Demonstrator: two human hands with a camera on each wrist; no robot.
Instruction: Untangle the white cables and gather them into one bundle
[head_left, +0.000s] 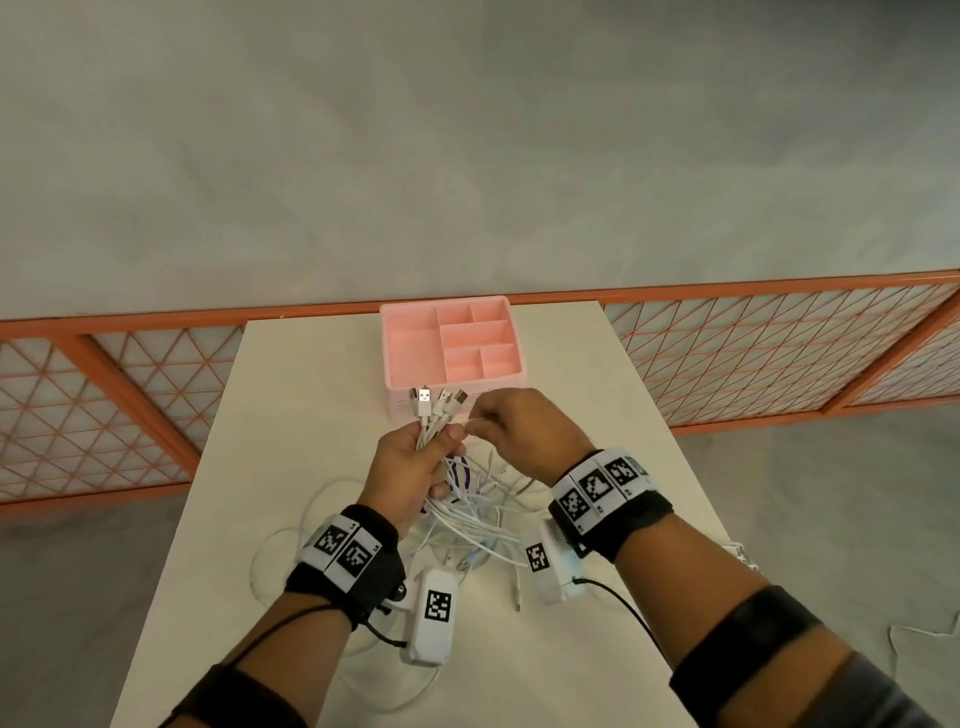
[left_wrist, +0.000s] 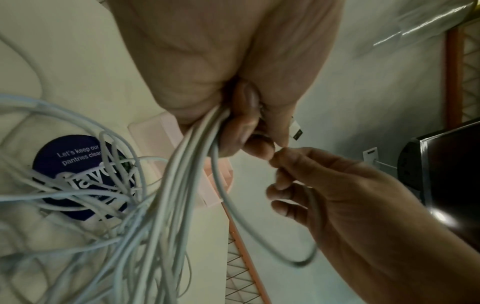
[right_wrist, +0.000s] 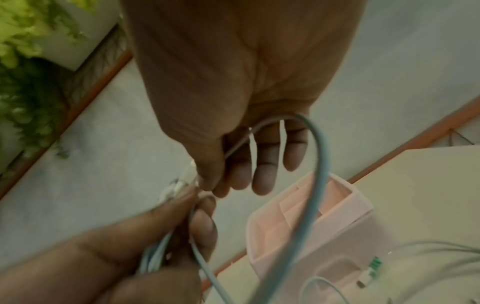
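Note:
My left hand (head_left: 434, 457) grips a bunch of white cables (head_left: 426, 431) upright, their USB plugs (head_left: 435, 401) fanning out above the fist. The rest of the cables hang down into a loose tangle (head_left: 470, 519) on the white table (head_left: 311, 374). My right hand (head_left: 480, 420) is just right of the left thumb and pinches one white cable near its end between thumb and forefinger. That cable curves in a loop (left_wrist: 262, 238) from the left fist (left_wrist: 233, 127) to the right hand (left_wrist: 280, 164). The same loop (right_wrist: 322, 164) arcs below my right palm (right_wrist: 233, 92).
A pink compartment organizer (head_left: 452, 343) stands at the table's far edge, just beyond the hands. A round purple label (left_wrist: 78, 164) lies under the tangle. Orange-framed mesh panels (head_left: 753, 343) run along the floor behind the table. A cable (head_left: 737, 551) trails off the right table edge.

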